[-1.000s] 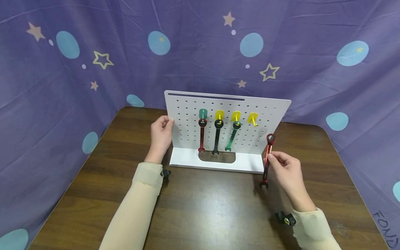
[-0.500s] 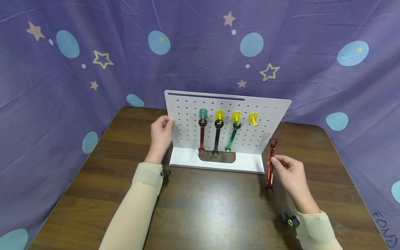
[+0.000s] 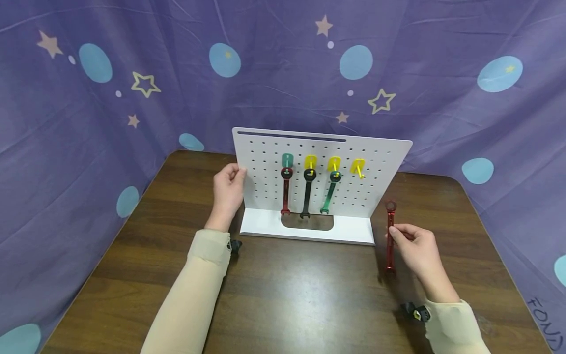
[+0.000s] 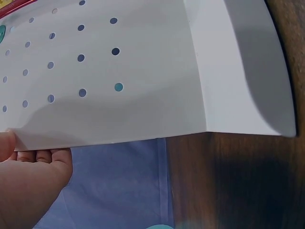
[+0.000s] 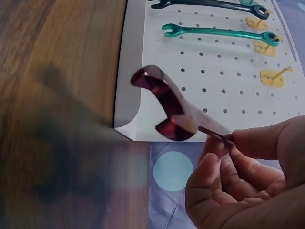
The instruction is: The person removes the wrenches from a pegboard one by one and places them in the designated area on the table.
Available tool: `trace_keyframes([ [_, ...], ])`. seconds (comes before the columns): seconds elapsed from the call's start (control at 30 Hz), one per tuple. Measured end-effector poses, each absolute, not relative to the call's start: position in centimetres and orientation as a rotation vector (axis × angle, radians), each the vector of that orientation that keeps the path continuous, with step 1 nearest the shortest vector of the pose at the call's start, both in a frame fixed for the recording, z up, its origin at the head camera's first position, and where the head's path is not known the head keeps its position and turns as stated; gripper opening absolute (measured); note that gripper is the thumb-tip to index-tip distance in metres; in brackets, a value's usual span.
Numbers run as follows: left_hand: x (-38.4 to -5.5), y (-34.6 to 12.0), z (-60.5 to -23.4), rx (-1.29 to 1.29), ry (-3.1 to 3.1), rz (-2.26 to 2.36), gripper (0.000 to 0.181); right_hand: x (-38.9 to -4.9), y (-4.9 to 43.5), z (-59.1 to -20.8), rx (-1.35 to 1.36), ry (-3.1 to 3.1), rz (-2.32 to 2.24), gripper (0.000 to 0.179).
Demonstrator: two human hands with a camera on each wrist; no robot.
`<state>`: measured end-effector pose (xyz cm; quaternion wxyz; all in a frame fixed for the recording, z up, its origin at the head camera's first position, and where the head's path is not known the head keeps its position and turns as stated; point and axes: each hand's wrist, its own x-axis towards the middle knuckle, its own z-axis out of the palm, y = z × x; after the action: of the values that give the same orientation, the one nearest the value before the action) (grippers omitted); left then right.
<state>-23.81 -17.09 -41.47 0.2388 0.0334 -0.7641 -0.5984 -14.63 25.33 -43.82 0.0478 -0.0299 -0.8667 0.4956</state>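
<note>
My right hand pinches a red ratchet wrench by its shaft, to the right of the white pegboard stand. Its ring end points up; in the right wrist view the wrench's open jaw faces the camera. My left hand grips the pegboard's left edge, with the thumb in front and fingers curled behind. On the board hang a red wrench from a green hook, a black wrench and a green wrench from yellow hooks. The rightmost yellow hook holds nothing.
The stand rests on a brown wooden table. A purple curtain with stars and dots hangs behind and along both sides. Dark wrist cameras sit at the left cuff and right cuff.
My right hand has drawn the red wrench slightly right and toward me, away from the board's edge, and the wrench has turned to stand straighter. My left hand has stayed on the board.
</note>
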Motion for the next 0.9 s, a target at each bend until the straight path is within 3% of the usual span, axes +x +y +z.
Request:
trace_keyframes([
  [0.9,-23.7,-17.0,-41.3,0.110,-2.104,-1.633,0.016,-14.7,27.1,-45.2,-0.085,-2.843,1.359,0.027],
])
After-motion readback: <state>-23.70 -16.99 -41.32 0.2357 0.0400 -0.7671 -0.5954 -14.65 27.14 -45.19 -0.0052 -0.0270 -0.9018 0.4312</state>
